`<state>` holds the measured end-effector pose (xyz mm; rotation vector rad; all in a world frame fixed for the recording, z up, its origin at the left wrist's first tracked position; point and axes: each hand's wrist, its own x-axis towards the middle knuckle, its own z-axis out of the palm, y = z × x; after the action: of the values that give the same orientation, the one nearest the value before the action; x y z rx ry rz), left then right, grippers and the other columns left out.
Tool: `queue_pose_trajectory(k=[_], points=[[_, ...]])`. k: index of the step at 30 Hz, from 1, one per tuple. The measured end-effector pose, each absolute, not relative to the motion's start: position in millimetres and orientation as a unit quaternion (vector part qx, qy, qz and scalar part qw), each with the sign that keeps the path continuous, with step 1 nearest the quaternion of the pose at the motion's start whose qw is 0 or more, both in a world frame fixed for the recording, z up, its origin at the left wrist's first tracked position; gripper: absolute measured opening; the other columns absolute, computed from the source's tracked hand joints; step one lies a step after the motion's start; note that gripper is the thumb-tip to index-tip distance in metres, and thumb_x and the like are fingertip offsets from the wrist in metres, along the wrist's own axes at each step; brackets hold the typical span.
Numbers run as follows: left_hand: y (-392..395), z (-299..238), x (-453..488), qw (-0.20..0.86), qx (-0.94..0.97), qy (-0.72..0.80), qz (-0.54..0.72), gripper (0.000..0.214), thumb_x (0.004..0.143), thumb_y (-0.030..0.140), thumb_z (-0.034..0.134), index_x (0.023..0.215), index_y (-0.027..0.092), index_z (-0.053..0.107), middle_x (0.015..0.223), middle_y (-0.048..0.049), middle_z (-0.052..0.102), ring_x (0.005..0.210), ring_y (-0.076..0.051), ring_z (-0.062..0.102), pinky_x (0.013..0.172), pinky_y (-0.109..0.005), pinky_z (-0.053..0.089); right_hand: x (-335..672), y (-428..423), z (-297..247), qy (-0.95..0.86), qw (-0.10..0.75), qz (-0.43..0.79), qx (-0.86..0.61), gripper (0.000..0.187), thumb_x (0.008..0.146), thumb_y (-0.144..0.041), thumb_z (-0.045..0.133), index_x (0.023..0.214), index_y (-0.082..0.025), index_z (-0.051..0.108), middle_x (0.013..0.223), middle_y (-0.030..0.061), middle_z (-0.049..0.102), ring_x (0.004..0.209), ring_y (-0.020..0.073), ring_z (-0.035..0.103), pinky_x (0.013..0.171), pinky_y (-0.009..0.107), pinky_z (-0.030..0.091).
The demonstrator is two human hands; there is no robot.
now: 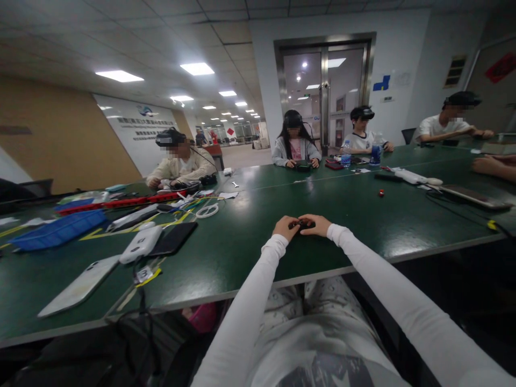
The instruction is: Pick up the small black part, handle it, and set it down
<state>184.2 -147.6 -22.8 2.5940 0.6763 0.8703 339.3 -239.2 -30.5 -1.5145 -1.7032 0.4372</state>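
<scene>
Dim scene under glowing ceiling panels (197,69)
We see glare on the green tabletop (237,247), deep shadow beneath, and stretched frame edges.

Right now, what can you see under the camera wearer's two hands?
A small dark object shows between the left hand and right hand, over the green table. The hands partly hide it; its underside is covered.

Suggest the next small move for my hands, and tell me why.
I'd probably ease the right hand back slightly: it and the left hand meet at the small dark object, covering parts of it, so its details can't be made out from this view.
</scene>
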Motion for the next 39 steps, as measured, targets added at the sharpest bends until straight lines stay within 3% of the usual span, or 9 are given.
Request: queue_pose_trajectory(k=[7,15,21,27,32,36,39], points=[[-147,-24,183,0.199,0.89,0.243,0.33,0.019,0.066,0.026,0.056,0.082,0.019,0.062,0.081,-0.0042,0.058,0.075,-0.014,0.053,0.075,-0.029,0.042,339,-239,-31,-0.674,0.391,0.168,-0.603,0.057,0.056,-0.044,0.064,0.107,-0.023,0.048,0.093,0.0032,0.058,0.079,0.0155,0.052,0.074,0.033,0.042],[-136,-21,179,0.358,0.771,0.309,0.426,0.021,0.062,0.028,0.059,0.081,0.019,0.062,0.081,-0.0041,0.061,0.075,-0.015,0.055,0.072,-0.029,0.044,338,-243,-27,-0.668,0.395,0.183,-0.604,0.057,0.056,-0.04,0.066,0.107,-0.023,0.049,0.093,0.0036,0.058,0.081,0.0162,0.053,0.075,0.034,0.042],[-116,-19,169,0.517,0.583,0.367,0.508,0.033,0.061,0.033,0.059,0.091,0.018,0.058,0.084,-0.0061,0.061,0.074,-0.015,0.057,0.051,-0.021,0.043,339,-241,-28,-0.663,0.399,0.194,-0.603,0.057,0.056,-0.04,0.066,0.107,-0.024,0.049,0.094,0.0033,0.057,0.082,0.0164,0.052,0.077,0.035,0.041],[-98,-16,153,0.558,0.397,0.419,0.596,0.035,0.072,0.026,0.048,0.106,0.019,0.046,0.085,-0.0069,0.06,0.074,-0.011,0.059,0.052,-0.018,0.042,340,-242,-27,-0.662,0.39,0.202,-0.608,0.058,0.056,-0.042,0.065,0.109,-0.023,0.048,0.097,0.004,0.056,0.084,0.0169,0.052,0.076,0.035,0.041],[-110,-17,162,0.533,0.58,0.332,0.519,0.034,0.07,0.031,0.051,0.101,0.019,0.047,0.087,-0.007,0.061,0.078,-0.014,0.058,0.056,-0.022,0.043,340,-240,-30,-0.663,0.396,0.197,-0.603,0.059,0.055,-0.041,0.066,0.108,-0.023,0.048,0.095,0.004,0.057,0.082,0.0162,0.052,0.076,0.035,0.042],[-130,-23,174,0.46,0.784,0.215,0.358,0.026,0.069,0.029,0.053,0.092,0.017,0.052,0.075,-0.0042,0.063,0.075,-0.014,0.058,0.071,-0.029,0.043,341,-234,-35,-0.64,0.438,0.219,-0.592,0.061,0.056,-0.035,0.067,0.111,-0.019,0.045,0.091,0.005,0.058,0.077,0.0141,0.053,0.075,0.033,0.043],[-139,-25,177,0.421,0.826,0.199,0.318,0.021,0.071,0.025,0.05,0.09,0.018,0.052,0.073,-0.0022,0.063,0.074,-0.012,0.058,0.078,-0.031,0.041,342,-231,-38,-0.615,0.472,0.246,-0.582,0.059,0.06,-0.028,0.066,0.112,-0.017,0.042,0.09,0.0053,0.059,0.073,0.0122,0.054,0.074,0.032,0.044]])
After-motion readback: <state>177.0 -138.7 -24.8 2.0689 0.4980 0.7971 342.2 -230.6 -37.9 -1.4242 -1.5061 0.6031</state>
